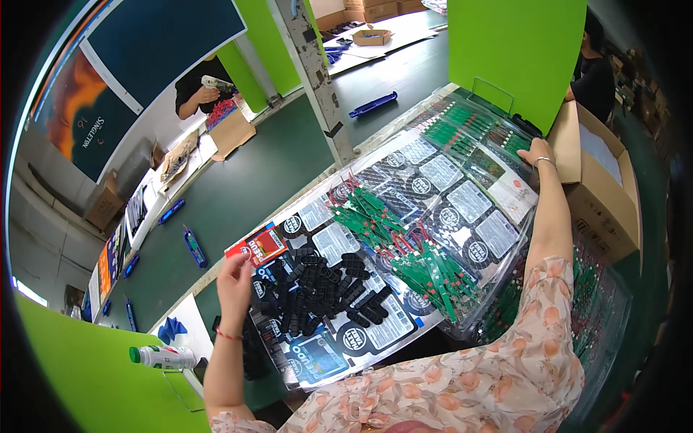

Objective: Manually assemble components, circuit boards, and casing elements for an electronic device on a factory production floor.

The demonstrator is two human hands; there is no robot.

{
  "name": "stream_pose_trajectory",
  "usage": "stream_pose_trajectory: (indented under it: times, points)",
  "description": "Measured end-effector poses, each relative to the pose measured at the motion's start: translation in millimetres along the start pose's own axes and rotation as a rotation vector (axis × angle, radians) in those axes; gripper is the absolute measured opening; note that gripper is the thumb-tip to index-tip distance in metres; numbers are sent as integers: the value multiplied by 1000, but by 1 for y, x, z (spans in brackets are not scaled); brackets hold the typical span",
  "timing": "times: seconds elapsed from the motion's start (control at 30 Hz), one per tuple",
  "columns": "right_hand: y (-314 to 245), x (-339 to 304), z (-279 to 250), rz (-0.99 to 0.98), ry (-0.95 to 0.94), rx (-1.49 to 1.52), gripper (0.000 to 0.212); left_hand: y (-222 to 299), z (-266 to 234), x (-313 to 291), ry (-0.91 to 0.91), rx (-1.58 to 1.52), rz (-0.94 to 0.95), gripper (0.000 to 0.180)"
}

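Observation:
My left hand is at the table's left side with its fingers curled together, next to a red card; what they pinch, if anything, is too small to make out. To its right lies a pile of black ribbed plastic pieces on printed sheets. My right arm reaches far out to the right. My right hand has its fingers bent by the edge of a clear plastic tray of green circuit strips; its grip is partly hidden. A loose heap of green circuit strips with red wires lies between my arms.
An open cardboard box stands right of my right arm. More green strips in clear plastic lie below it. A metal post rises at the far edge. Blue tools and a bottle are left. Another person's hand works beyond.

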State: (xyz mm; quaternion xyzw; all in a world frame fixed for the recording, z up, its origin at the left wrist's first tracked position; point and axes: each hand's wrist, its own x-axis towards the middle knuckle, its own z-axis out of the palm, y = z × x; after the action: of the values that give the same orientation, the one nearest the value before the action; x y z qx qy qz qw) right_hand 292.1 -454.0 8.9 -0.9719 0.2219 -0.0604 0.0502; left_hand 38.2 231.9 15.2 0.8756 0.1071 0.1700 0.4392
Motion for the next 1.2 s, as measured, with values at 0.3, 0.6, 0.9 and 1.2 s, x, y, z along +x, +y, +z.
stream_pose_trajectory:
  times: [0.3, 0.6, 0.9, 1.2]
  points:
    - [-2, -1, -24, 16, 263, -10, 26, 62, 42, -68, -185, -168, 82, 15]
    - [-36, -62, -83, -285, 793, -78, 10, 74, 68, -105, -339, -385, 17, 18]
    - [-136, -280, -103, -488, -384, 1126, 19, 117, 98, -115, -361, -698, 40, 39]
    - [-159, -371, -64, -596, -936, 1066, 27, 122, 115, -129, -289, -1026, -188, 15]
